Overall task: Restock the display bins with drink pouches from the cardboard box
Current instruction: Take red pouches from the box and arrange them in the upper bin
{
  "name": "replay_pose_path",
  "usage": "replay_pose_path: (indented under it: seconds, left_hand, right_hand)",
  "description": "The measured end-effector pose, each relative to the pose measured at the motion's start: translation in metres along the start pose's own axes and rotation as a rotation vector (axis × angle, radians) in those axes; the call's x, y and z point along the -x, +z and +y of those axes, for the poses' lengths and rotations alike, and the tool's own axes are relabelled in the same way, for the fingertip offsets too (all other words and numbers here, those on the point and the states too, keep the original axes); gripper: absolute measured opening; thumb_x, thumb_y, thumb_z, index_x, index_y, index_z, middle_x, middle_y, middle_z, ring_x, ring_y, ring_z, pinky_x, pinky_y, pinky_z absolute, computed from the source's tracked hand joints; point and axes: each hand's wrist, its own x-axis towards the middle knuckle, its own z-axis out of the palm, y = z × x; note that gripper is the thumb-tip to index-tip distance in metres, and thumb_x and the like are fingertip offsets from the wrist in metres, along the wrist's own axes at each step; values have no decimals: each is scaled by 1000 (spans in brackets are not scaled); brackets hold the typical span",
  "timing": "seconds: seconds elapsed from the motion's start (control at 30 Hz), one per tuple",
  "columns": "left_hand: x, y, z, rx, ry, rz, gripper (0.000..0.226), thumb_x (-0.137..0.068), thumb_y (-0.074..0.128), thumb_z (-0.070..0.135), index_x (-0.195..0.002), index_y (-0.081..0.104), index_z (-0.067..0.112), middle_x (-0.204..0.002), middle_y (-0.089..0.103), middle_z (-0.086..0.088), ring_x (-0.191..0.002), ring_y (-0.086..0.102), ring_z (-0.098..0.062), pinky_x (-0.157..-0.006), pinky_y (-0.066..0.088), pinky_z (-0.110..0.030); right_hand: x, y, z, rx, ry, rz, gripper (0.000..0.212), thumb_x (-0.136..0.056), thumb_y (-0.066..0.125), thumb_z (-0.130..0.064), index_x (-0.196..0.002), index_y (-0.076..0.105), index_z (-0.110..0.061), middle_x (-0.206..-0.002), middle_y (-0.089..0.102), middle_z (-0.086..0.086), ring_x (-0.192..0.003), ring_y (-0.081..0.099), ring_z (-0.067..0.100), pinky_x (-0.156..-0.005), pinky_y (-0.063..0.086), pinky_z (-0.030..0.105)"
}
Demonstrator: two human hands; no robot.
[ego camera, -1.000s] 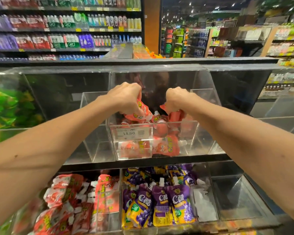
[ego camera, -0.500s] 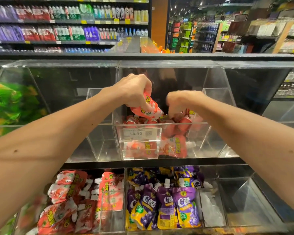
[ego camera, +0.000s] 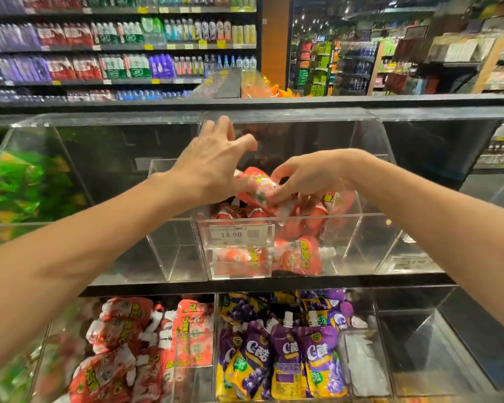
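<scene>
Held item: red pouch (ego camera: 256, 189), lying tilted above the pile, between the two hands.
Left hand (ego camera: 213, 164): fingers spread and straight over the pouch's left end; the palm side touches it, but a thumb grip cannot be told.
Right hand (ego camera: 306, 175): fingertips curled down, pinching the pouch's right end.
Location: upper middle bin (ego camera: 346, 215), clear, partly filled with a pile of red pouches (ego camera: 300, 257).
Front label: price tag (ego camera: 239, 234), reading 14.90.
Below: purple pouches (ego camera: 317, 362) in the lower bin.
</scene>
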Motion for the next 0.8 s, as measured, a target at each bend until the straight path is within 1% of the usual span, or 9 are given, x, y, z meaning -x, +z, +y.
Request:
replay_pose_path:
  seconds: [0.07,0.17,0.23,0.33,0.4,0.47,0.6,0.7,0.8]
  left_hand:
    - [4,-6,-2,6,100,-143,55,-86,66,56,-135,54,34,-129,51,0,-119,45,-21,-98,43,-43]
    - [6,-8,0,174,85,-406,31,-86,70,50,-113,69,35,-100,69,11,-87,64,-6,-83,56,-34]
    - [4,1,1,155,86,-438,19,-85,71,43,-101,72,33,-86,70,13,-78,66,-5,-78,59,-36]
    - [-3,14,5,158,54,-479,6,-85,69,32,-89,74,31,-79,69,7,-73,70,-14,-69,61,-40]
    - [-7,19,9,146,64,-538,16,-84,67,22,-89,72,36,-83,69,7,-77,70,-18,-70,62,-41]
    - [-10,22,9,173,52,-597,20,-84,72,24,-90,71,42,-86,71,8,-80,71,-17,-71,62,-40]
    - [-16,32,9,149,-10,-639,14,-82,77,23,-89,70,32,-89,73,2,-83,72,-18,-76,62,-41]
    - [-17,39,13,102,-10,-684,21,-85,73,22,-106,73,21,-95,72,-1,-90,69,-22,-83,59,-42]
    - [-12,36,15,143,-22,-676,17,-87,73,28,-103,76,23,-83,70,5,-81,68,-15,-67,55,-31]
  right_hand:
    - [1,3,-1,137,-21,-41,15,-92,69,-33,-104,71,-25,-90,71,1,-75,66,15,-61,54,23]
    - [-7,12,-5,226,-29,-77,12,-95,65,-31,-101,73,-25,-80,66,-3,-69,62,14,-63,52,25]
    - [-16,18,-7,318,-30,-65,11,-96,62,-28,-102,71,-26,-84,69,-5,-73,66,15,-68,56,28]
    - [-26,25,-5,457,-44,-72,25,-93,58,-22,-105,65,-42,-102,70,-5,-90,70,19,-81,60,37]
    - [-28,26,-3,477,-53,-51,32,-92,57,-16,-116,64,-36,-100,67,-6,-86,67,16,-70,57,31]
    - [-28,28,-2,480,-64,-36,31,-93,57,-13,-117,63,-33,-95,65,-9,-83,65,13,-63,51,25]
    - [-29,34,0,485,-56,20,26,-92,57,-14,-109,64,-31,-103,66,-5,-91,65,18,-69,52,28]
    - [-24,40,-2,464,-61,56,20,-90,57,-14,-98,70,-27,-99,70,-2,-90,68,22,-71,56,32]
    - [-10,41,0,390,-25,70,25,-98,54,-23,-113,72,-13,-109,70,6,-97,67,24,-74,55,33]
